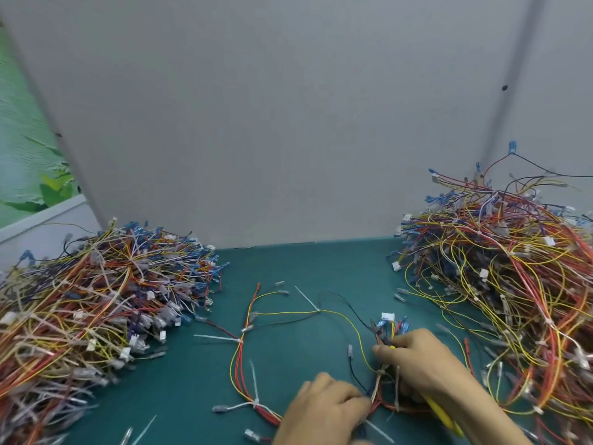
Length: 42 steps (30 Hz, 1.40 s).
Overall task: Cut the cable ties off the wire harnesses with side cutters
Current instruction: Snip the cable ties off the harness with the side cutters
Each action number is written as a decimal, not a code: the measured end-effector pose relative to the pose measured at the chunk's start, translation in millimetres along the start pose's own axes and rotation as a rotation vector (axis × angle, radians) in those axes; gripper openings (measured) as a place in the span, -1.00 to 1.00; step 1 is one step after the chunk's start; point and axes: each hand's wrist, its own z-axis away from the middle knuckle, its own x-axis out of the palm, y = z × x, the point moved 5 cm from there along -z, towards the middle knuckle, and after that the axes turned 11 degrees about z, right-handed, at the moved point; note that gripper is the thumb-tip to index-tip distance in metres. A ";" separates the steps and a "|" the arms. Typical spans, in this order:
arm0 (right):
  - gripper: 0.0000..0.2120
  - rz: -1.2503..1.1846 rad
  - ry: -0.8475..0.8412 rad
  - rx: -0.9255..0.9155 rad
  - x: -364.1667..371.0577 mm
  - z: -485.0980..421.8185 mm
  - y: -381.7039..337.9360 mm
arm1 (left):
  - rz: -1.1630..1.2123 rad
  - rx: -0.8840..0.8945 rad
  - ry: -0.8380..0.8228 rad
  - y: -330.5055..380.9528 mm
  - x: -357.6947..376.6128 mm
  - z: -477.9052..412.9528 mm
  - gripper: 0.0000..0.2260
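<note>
The harness [377, 385] is pinched at the left hand's [324, 409] 3 o'clock; cutters [442, 415] are gripped by the right hand [420, 364]. Green mat [288, 268], grey wall [288, 123].

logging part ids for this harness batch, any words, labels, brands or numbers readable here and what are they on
None: no text can be read in this view.
The white plastic connector housing on the multicoloured wire harness shows no legible marking.
The yellow-handled side cutters in the right hand show no brand.
The plain grey wall panel and the green leaf-print picture carry no words.
</note>
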 end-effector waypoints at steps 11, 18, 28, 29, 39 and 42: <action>-0.81 -0.025 -0.094 -0.268 -20.3 16.4 -20.2 | 0.384 0.000 0.114 -37.2 1.4 -1.7 -0.69; -0.88 0.150 0.071 -0.381 -35.9 14.9 -0.3 | 0.961 -0.021 0.014 -33.2 -36.4 -11.0 -0.56; -0.68 0.098 0.232 -0.396 -33.8 14.1 9.6 | 0.402 0.071 0.264 1.7 -2.5 -58.3 -0.80; -0.69 0.098 0.238 -0.398 -33.3 14.4 10.3 | 0.374 0.033 0.244 0.2 5.1 -60.5 -0.78; -0.81 0.238 0.251 -0.384 -18.9 20.4 5.8 | 0.673 -0.192 0.503 -20.0 11.9 -56.3 -0.89; -0.88 0.463 0.270 -0.352 -19.3 23.4 6.8 | 0.793 -0.259 0.497 -30.3 11.6 -57.2 -0.89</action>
